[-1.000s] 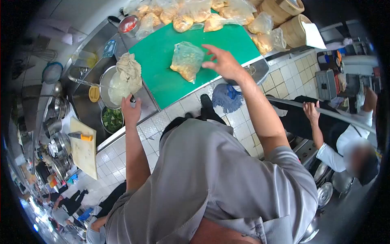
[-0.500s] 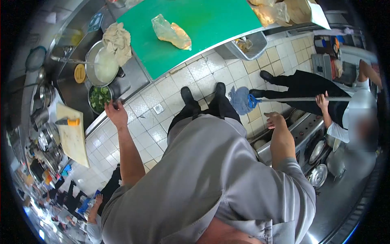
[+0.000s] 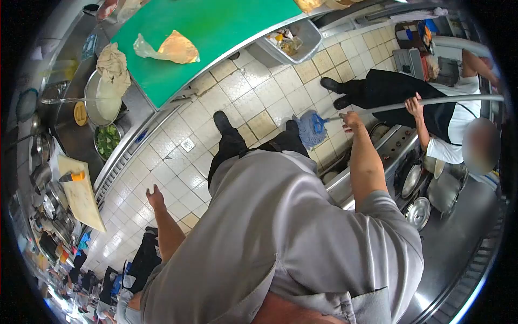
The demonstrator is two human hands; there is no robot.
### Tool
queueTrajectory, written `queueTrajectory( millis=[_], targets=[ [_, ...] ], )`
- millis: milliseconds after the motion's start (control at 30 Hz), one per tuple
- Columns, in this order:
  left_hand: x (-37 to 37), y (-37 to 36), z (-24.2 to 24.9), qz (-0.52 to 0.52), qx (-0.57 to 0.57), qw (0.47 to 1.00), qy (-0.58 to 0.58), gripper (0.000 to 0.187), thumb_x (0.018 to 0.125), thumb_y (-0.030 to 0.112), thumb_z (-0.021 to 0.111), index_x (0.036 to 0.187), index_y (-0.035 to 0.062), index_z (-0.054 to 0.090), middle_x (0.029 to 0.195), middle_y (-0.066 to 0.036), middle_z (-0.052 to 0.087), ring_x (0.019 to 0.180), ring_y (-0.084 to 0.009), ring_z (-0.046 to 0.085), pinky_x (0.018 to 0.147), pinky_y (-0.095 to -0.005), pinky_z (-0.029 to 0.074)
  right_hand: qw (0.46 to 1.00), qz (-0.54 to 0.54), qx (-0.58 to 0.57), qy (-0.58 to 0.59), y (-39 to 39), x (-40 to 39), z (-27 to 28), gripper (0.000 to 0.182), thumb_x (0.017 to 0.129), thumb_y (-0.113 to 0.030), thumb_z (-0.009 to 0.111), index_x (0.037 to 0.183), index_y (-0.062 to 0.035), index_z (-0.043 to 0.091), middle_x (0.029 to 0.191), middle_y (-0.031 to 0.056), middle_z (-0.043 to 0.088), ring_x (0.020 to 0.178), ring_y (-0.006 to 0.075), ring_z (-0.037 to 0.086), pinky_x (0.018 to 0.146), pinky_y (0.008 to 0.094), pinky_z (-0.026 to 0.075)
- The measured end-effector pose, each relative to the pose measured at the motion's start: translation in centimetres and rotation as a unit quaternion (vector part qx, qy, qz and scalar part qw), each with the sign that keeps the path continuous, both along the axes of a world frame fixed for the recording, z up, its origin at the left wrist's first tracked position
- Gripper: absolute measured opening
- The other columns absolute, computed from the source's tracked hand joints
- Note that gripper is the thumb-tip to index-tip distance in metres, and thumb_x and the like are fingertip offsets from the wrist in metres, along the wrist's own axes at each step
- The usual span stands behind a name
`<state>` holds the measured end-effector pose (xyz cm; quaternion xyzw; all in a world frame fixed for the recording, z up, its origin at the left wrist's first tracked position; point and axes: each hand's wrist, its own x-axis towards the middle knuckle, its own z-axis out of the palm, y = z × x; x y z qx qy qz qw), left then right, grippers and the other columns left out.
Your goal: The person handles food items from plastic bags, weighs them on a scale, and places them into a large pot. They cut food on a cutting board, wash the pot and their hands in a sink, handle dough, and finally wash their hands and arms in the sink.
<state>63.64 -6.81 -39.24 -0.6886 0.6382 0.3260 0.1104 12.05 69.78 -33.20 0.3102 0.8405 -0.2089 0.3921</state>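
My left hand (image 3: 155, 196) hangs over the tiled floor with its thumb and fingers apart, holding nothing. Beyond it, by the sink, stands a metal bowl of cut green vegetables (image 3: 108, 141). On the other side my right hand (image 3: 352, 122) is stretched forward, fingers loosely apart with nothing seen in them. It overlaps the lower handle of a mop in this view. The blue mop head (image 3: 311, 129) lies on the floor beside my shoe. A co-worker's hand (image 3: 414, 105) grips the mop handle (image 3: 453, 99) farther up.
A green cutting board (image 3: 210, 27) on the counter bears a plastic bag (image 3: 175, 48). Below its edge stands a grey bin (image 3: 294, 46) with scraps. A large pot (image 3: 102, 105) sits in the sink. The stove (image 3: 386, 148) is at right, a white board with a knife (image 3: 81, 197) at left.
My left hand has come away from the bowl of greens and out over the floor. My right hand now overlaps the mop handle. The whole view has shifted, and the co-worker still holds the mop.
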Motion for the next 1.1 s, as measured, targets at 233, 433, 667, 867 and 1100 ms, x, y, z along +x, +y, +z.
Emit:
queueTrajectory(
  millis=[233, 433, 667, 867, 1100],
  targets=[
    [1.8, 14.4, 3.3, 0.155, 0.179, 0.97, 0.054, 0.065, 0.098, 0.047, 0.058, 0.151, 0.0143, 0.04, 0.145, -0.013, 0.051, 0.12, -0.0301, 0.056, 0.095, -0.0541, 0.044, 0.988, 0.122, -0.076, -0.047, 12.8, -1.5, -7.2, 0.057, 0.096, -0.037, 0.064, 0.142, -0.005, 0.051, 0.109, 0.0133, 0.067, 0.09, 0.0276, 0.068, 0.074, 0.0455, 0.059],
    [-1.1, 32.7, 2.3, 0.108, 0.148, 0.981, 0.065, 0.046, 0.096, 0.041, 0.063, 0.133, 0.0153, 0.057, 0.117, -0.005, 0.065, 0.095, -0.0213, 0.063, 0.078, -0.0402, 0.049, 0.95, 0.274, -0.143, 0.052, 16.6, -2.9, -10.4, 0.05, 0.093, -0.025, 0.07, 0.137, -0.0052, 0.056, 0.098, 0.01, 0.07, 0.079, 0.0216, 0.068, 0.059, 0.0382, 0.056],
    [-5.5, 49.0, 5.4, -0.049, 0.191, 0.969, 0.145, 0.052, 0.095, 0.037, 0.068, 0.136, 0.006, 0.058, 0.109, -0.008, 0.07, 0.093, -0.0183, 0.064, 0.082, -0.0296, 0.05, 0.942, 0.273, -0.144, -0.135, 24.1, 2.1, -10.2, 0.045, 0.094, -0.025, 0.068, 0.133, -0.0058, 0.057, 0.091, 0.0077, 0.069, 0.074, 0.0193, 0.066, 0.056, 0.0351, 0.054],
    [-0.7, 56.2, -0.4, 0.171, 0.137, 0.969, 0.111, 0.042, 0.095, 0.035, 0.068, 0.124, 0.0052, 0.066, 0.084, -0.008, 0.07, 0.069, -0.012, 0.061, 0.055, -0.0278, 0.046, 0.92, 0.332, -0.174, -0.115, 31.9, 2.2, -11.6, 0.049, 0.091, -0.026, 0.07, 0.132, -0.0021, 0.058, 0.096, 0.0145, 0.072, 0.079, 0.0217, 0.068, 0.065, 0.0353, 0.055],
    [3.1, 71.5, -3.0, 0.384, 0.122, 0.894, 0.198, 0.034, 0.096, 0.035, 0.064, 0.118, 0.0095, 0.069, 0.075, -0.004, 0.064, 0.07, -0.0135, 0.062, 0.058, -0.0328, 0.049, 0.852, 0.507, -0.112, -0.062, 30.7, -7.5, -13.4, 0.035, 0.09, -0.02, 0.071, 0.12, -0.0032, 0.065, 0.091, 0.0094, 0.069, 0.061, 0.0173, 0.062, 0.052, 0.0332, 0.05]
  ],
)
